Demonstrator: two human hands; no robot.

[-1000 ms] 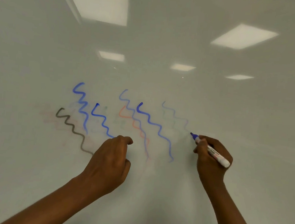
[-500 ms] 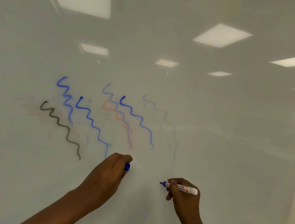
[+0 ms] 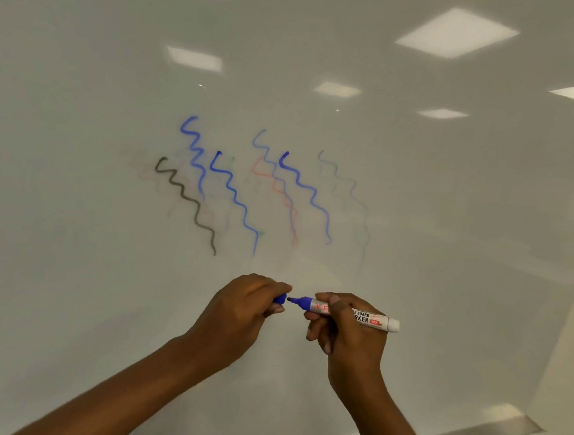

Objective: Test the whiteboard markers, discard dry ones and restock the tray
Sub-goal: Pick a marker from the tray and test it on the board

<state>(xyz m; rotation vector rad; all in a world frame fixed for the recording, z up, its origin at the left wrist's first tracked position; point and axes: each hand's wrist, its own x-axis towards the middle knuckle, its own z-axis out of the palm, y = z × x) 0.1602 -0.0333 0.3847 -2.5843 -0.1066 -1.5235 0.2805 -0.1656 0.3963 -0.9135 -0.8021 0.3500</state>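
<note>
Cap-to-tip alignment is what the coming move turns on. The blue cap (image 3: 280, 299) peeks out of the left hand (image 3: 244, 311), whose fingers are curled round it, so only its open end shows. It lies at nine o'clock from the bare tip (image 3: 291, 300) of the whiteboard marker (image 3: 368, 318), just beside it but apart, with a narrow gap between the two.

The marker's long axis runs nearly level across the view, nib toward nine o'clock and tail toward three, sagging slightly toward four. The right hand (image 3: 348, 340) pinches the barrel near its middle, thumb on top and fingers wrapped underneath, the white tail sticking out past the knuckles.

Both hands hover in front of the whiteboard (image 3: 74, 200), below the wavy test strokes (image 3: 232, 192); the faint stroke (image 3: 351, 195) at one o'clock from the hands looks weak, which suggests a drying pen. Neither hand is clearly nearer to the meeting point, so the closing push could come from either. Judging by this pose, recapping comes next, and the cap's mouth must stay in line with the nib. No tray is in view.
</note>
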